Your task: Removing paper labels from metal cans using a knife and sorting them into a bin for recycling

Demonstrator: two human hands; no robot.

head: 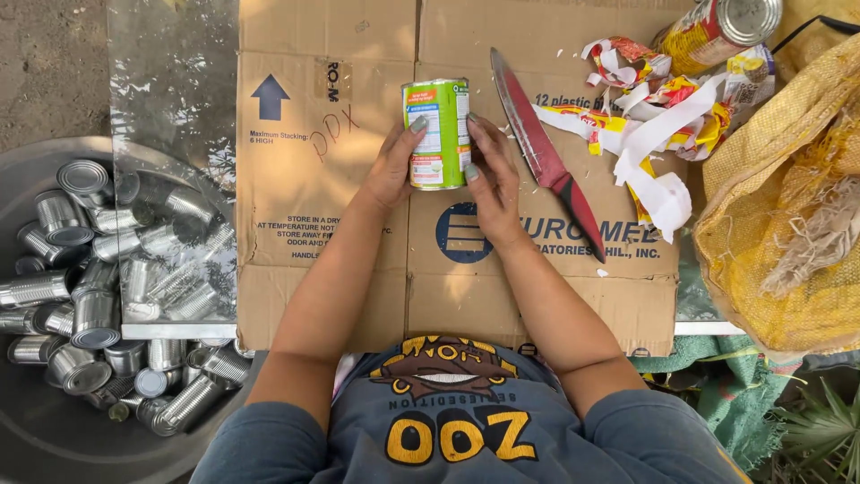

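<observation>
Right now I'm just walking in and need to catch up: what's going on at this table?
A person holds a green-labelled can on a flattened cardboard sheet, left hand and right hand on its sides. A red-handled knife lies beside it, next to torn label strips. Bare metal cans fill a basin on the left.

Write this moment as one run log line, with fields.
left hand: holds green can | right hand: holds same can | knife: on cardboard, untouched
</observation>
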